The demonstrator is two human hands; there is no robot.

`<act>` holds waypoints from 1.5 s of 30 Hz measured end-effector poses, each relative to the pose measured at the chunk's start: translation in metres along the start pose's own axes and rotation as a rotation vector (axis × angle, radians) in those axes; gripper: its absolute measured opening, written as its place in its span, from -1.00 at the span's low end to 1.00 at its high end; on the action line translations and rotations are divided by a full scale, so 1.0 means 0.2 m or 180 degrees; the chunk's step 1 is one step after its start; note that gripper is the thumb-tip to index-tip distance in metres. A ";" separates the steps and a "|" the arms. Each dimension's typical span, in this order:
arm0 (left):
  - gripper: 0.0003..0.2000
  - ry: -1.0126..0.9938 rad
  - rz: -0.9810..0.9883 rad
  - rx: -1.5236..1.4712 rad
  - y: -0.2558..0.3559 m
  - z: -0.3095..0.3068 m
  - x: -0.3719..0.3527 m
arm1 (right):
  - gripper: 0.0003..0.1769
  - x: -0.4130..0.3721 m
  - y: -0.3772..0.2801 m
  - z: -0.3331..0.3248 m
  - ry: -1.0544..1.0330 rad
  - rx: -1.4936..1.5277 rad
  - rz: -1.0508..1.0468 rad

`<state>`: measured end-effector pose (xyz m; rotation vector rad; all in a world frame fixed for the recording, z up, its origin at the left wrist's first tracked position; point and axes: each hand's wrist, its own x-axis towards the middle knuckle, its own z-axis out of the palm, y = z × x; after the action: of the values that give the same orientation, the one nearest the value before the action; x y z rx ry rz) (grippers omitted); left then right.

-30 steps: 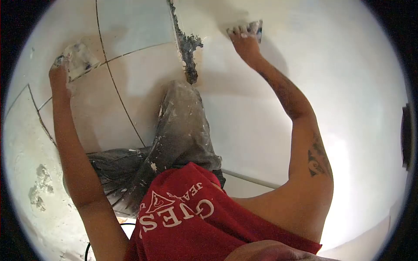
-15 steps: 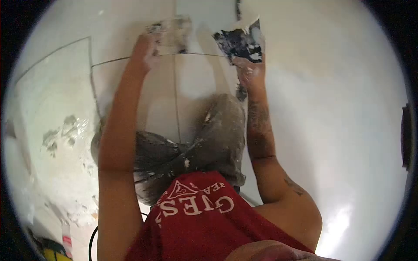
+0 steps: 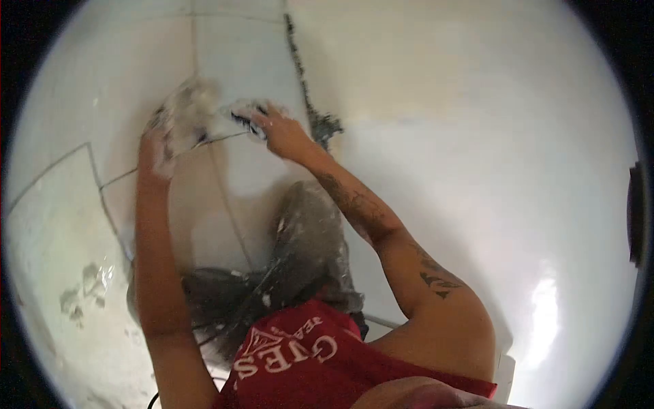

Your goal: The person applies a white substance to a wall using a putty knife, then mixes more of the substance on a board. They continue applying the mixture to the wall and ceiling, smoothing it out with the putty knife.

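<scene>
Smeared plate [image 3: 193,109]: left grip [image 3: 157,138] clamped on its left edge, the sensible hold; probably light, stiff, slick. Rightward, right grip [image 3: 276,129] curled over a blurred, dark-smeared blade [image 3: 245,117]. Jointed surface [image 3: 238,58] beyond both.

The left hand [image 3: 159,140] grips a paste-smeared flat plate [image 3: 191,112], blurred. Near it, the right hand [image 3: 279,131] holds a dark, white-smeared scraper [image 3: 246,114]. Both are over a pale surface [image 3: 248,54] crossed by thin joints; a ragged dark seam [image 3: 327,127] lies right of them. Below show splattered grey trousers [image 3: 310,228] and a red lettered shirt [image 3: 306,365].
</scene>
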<state>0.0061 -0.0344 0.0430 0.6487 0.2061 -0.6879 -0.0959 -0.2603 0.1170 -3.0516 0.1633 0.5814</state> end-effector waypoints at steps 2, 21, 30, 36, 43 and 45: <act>-0.67 -0.0341 0.0371 0.0828 -0.03 -0.10 0.02 | -0.38 0.11 0.24 -0.25 0.1022 -0.1102 -0.0339; -0.62 0.0556 -0.0387 0.0358 0.02 -0.01 -0.05 | -0.58 0.09 0.98 -1.14 -0.0073 -0.4707 0.0732; -0.62 0.0246 -0.0040 0.0992 -0.06 -0.19 0.04 | -0.58 -0.73 1.00 -0.82 0.0846 -0.4090 -0.0062; -0.63 0.0406 0.0054 0.0657 0.07 0.13 -0.14 | -0.57 -1.02 0.62 -0.84 -0.0495 -0.3691 0.1086; -0.58 -0.0127 -0.0254 0.0424 -0.02 -0.12 0.03 | -0.60 -0.30 0.63 -0.79 0.1350 -0.3324 -0.0453; -0.62 0.0019 -0.0200 0.0631 0.00 -0.14 0.03 | -0.56 0.02 0.66 -0.77 0.1132 -0.3577 -0.0095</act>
<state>0.0116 -0.0199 0.0191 0.8366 0.1656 -0.7731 -0.0506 -0.4004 0.2566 -4.2054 -0.3275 0.0908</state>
